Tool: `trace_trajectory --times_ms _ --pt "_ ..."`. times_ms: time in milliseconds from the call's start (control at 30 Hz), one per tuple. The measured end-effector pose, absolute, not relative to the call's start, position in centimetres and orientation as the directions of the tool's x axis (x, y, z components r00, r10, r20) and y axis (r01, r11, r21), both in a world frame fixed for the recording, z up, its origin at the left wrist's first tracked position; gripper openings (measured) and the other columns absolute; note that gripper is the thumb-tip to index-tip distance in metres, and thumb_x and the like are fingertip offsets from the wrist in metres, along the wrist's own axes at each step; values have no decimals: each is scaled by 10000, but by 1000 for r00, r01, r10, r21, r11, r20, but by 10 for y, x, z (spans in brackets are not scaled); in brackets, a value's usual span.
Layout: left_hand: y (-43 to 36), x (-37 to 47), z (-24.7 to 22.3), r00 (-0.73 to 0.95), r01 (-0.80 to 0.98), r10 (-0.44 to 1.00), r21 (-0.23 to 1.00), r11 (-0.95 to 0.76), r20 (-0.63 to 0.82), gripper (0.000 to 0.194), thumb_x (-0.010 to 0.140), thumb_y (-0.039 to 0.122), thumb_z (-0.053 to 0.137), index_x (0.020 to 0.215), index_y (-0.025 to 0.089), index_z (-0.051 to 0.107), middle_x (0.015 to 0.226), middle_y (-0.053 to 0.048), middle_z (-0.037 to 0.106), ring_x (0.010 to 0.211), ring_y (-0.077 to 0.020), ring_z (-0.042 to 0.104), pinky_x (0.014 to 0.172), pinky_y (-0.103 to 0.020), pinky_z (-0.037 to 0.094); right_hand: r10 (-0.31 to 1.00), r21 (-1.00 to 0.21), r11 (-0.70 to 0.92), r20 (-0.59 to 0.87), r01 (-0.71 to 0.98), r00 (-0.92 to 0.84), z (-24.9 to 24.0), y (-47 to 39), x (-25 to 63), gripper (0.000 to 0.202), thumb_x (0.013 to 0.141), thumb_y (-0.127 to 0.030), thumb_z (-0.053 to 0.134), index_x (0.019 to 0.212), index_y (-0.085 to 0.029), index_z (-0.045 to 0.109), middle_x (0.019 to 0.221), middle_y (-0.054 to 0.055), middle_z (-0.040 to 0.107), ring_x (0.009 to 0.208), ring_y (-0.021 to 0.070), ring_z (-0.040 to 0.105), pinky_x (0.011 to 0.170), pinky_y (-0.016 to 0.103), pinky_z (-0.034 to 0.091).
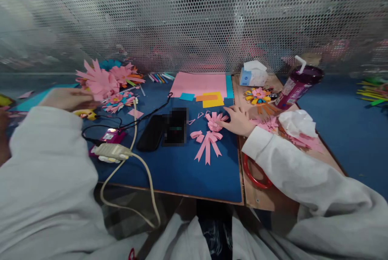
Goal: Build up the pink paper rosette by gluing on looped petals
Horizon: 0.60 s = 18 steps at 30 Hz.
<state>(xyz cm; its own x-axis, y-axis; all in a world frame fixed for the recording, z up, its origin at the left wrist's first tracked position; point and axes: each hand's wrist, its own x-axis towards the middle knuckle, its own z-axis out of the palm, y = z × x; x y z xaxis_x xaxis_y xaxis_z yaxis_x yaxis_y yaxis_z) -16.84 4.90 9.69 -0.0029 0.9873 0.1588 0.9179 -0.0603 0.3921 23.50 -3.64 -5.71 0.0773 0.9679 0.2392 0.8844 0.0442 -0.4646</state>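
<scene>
Pale grey sleeves [53, 163] come nearest the camera, reaching over the bench [182, 175] from both sides. The right hand [239, 119] lies low beside a pink paper flower [215, 121], its grip loose, fingers and thumb spread, the thumb side at the flower's right edge; it seems to be steadying the flower rather than pinching it. That flower sits right of centre, directly above a bunch of notched pink strips [207, 146], probably laid out so that the two can be seen as one piece. The left hand [68, 99] is stretched far to the left, beside large pink paper blooms [98, 80] and a yellow object [86, 113]. Its fingers are curled, but I cannot tell whether its grip has hold of anything. Two dark phones [150, 132] lie side by side left of the flower, presumably within easy sight. Pink sheets [198, 84] lie flat at the back, likely to leave the near side free. A red loop handle [257, 177] pokes out beneath the right forearm, and a purple cup [298, 86] stands beyond.
</scene>
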Motion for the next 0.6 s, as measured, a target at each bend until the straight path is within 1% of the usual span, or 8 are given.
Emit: trace_trajectory --times_ms 67,100,167,200,267,400,500,600 --pt "47 -146 96 -48 936 985 352 -14 168 220 830 249 556 960 85 624 741 50 588 910 -188 561 912 -415 442 969 -386 31 238 922 67 -57 -38 232 635 701 -582 573 1188 -174 579 1274 166 487 1177 399 384 928 573 315" --pt "44 -132 94 -2 937 985 345 -58 172 250 823 222 536 1010 84 628 712 51 585 856 -156 564 889 -387 451 968 -359 23 240 933 68 -57 -39 231 627 697 -595 574 1159 -172 595 1284 167 474 1180 397 382 928 563 317" --pt "34 -101 88 172 911 966 342 -231 193 335 793 163 515 1108 116 614 734 46 636 729 -97 552 789 -294 475 966 -344 1 243 939 88 -56 -40 231 593 676 -605 594 1079 -172 627 1280 165 464 1174 390 385 919 546 326" --pt "27 -86 85 273 885 943 335 -324 191 352 777 150 517 1113 132 624 755 39 654 680 -79 542 755 -261 470 966 -347 -13 239 938 102 -55 -41 231 572 665 -602 609 1044 -174 635 1268 161 466 1166 386 389 910 538 332" --pt "12 -61 79 401 832 901 344 -434 167 314 776 183 520 1050 167 672 750 20 675 635 -84 540 702 -241 455 967 -363 -32 225 931 122 -54 -40 232 521 648 -589 633 977 -184 641 1239 149 479 1152 378 395 891 530 342" --pt "-17 -33 67 594 664 785 445 -601 174 217 761 240 539 885 213 714 908 -5 696 742 -125 609 697 -235 462 972 -402 -28 204 915 120 -53 -38 233 418 629 -563 664 835 -200 630 1181 123 501 1103 363 417 856 521 350" --pt "-28 -19 56 650 579 750 557 -596 127 206 764 283 545 890 199 684 925 -17 686 749 -133 635 680 -228 490 975 -431 -22 188 902 114 -52 -38 232 375 622 -536 684 800 -211 623 1139 108 524 1073 351 435 837 505 358" --pt "-26 -4 42 676 528 730 621 -579 105 172 750 238 542 871 177 649 878 -15 684 705 -125 635 659 -227 496 975 -442 -19 189 897 114 -51 -39 230 336 628 -491 698 807 -217 623 1110 97 544 1076 343 438 839 497 361"
